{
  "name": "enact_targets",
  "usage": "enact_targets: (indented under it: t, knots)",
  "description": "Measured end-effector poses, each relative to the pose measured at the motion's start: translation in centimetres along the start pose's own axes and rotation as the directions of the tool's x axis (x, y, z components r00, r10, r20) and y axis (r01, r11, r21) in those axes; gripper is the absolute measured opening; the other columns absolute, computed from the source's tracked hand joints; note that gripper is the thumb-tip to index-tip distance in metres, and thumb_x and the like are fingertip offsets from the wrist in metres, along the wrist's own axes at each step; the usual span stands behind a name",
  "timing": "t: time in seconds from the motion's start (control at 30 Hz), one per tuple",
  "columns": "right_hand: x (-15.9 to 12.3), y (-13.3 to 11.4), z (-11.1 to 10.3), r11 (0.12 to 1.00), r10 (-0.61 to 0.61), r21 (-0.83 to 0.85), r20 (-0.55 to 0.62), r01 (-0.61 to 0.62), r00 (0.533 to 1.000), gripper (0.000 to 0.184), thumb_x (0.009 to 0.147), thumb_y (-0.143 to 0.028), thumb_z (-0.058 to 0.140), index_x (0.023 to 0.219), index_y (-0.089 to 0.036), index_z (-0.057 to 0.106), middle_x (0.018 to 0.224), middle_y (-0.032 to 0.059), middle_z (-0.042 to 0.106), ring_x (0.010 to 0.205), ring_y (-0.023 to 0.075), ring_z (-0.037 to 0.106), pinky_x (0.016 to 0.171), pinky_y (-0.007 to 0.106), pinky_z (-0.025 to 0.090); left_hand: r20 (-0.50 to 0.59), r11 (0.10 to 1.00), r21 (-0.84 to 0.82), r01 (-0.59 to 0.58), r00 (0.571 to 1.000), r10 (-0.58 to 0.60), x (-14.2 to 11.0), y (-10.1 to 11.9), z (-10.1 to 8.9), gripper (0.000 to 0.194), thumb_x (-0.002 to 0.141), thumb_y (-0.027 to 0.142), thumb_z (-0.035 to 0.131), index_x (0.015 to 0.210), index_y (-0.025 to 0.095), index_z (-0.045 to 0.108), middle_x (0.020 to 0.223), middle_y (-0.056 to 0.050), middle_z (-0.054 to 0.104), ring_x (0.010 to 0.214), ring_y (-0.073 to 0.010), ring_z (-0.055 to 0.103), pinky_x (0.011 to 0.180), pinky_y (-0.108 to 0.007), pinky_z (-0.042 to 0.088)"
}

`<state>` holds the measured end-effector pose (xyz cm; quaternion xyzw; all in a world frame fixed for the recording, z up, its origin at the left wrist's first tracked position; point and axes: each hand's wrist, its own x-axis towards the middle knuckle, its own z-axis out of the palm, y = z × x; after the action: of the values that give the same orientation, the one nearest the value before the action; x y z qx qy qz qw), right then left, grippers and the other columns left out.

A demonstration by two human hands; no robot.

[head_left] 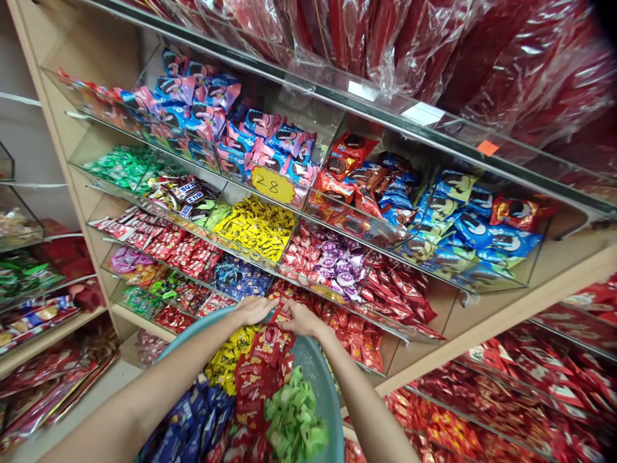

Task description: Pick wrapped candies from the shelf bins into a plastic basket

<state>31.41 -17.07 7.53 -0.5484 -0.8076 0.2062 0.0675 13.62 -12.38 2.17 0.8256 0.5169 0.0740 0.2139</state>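
Note:
My left hand [254, 310] and my right hand [303, 319] face each other over the far rim of a large teal tub [315, 360]. Their curled fingers close on red wrapped candies [279, 312] between them, at the front of a low shelf compartment; the fingertips are partly hidden. Inside the tub, more red candy packets [263, 360] lie below the hands. Yellow-wrapped candies [229, 360], dark blue packets [193, 418] and light green candies [296, 415] surround them there.
Tiered clear-walled bins hold yellow candies [255, 228], purple-and-white candies [342, 260] and blue-and-pink packets [195, 96]. A yellow price tag [272, 185] reads 28. Plastic-wrapped red goods [409, 38] overhang the top glass shelf. Another red-filled rack [463, 418] stands at right.

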Motion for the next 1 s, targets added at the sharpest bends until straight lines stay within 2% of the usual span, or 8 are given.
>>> enact_targets:
  t: [0.1,0.37,0.57,0.83,1.0]
  knots:
    - [0.5,-0.3,0.3,1.0,-0.004,0.01,0.009,0.004,1.0,0.019,0.067,-0.027,0.063,0.083,-0.017,0.058,0.063,-0.0061,0.052,0.057,0.0083,0.043,0.051,0.018,0.029,0.011,1.0,-0.009,0.014,1.0,-0.014,-0.2,0.3,-0.3,0.087,0.077,0.072,-0.003,0.101,0.024,0.066,0.104,-0.012,0.064,0.102,-0.0313,0.055,0.088,-0.043,0.038]
    - [1.6,-0.4,1.9,0.998,0.055,-0.036,0.032,-0.054,0.998,0.012,0.07,-0.03,0.061,0.073,-0.019,0.064,0.062,-0.0034,0.056,0.058,0.0099,0.048,0.053,0.02,0.031,0.002,1.0,-0.008,0.026,1.0,-0.026,-0.4,0.4,-0.3,0.082,0.078,0.072,0.002,0.1,0.026,0.066,0.102,-0.01,0.064,0.101,-0.0315,0.056,0.087,-0.044,0.039]
    - [1.1,-0.5,2.5,0.992,0.108,-0.064,-0.032,-0.11,0.994,0.015,0.072,-0.035,0.062,0.079,-0.023,0.065,0.073,-0.0006,0.063,0.071,0.0142,0.056,0.062,0.023,0.036,-0.017,1.0,-0.001,0.014,1.0,-0.014,0.0,0.1,0.1,0.082,0.077,0.072,0.002,0.095,0.026,0.067,0.099,-0.009,0.065,0.099,-0.0311,0.057,0.085,-0.043,0.04]
    - [-0.1,-0.4,3.1,0.996,0.086,-0.021,-0.159,-0.09,0.983,0.026,0.078,-0.046,0.055,0.084,-0.024,0.066,0.088,0.0023,0.064,0.088,0.0165,0.055,0.074,0.024,0.037,-0.011,1.0,-0.008,0.005,1.0,-0.005,-0.3,0.2,-0.1,0.077,0.078,0.072,0.005,0.101,0.029,0.065,0.102,-0.008,0.065,0.1,-0.0304,0.056,0.086,-0.043,0.04]
    - [-0.8,1.2,2.6,0.993,0.119,0.027,-0.268,-0.116,0.956,0.03,0.085,-0.044,0.046,0.087,-0.021,0.066,0.095,0.0046,0.064,0.09,0.0158,0.056,0.077,0.023,0.038,0.005,1.0,-0.013,0.01,1.0,-0.01,-0.6,0.7,-0.6,0.082,0.077,0.073,0.001,0.099,0.028,0.066,0.1,-0.009,0.065,0.099,-0.0304,0.057,0.086,-0.043,0.039]
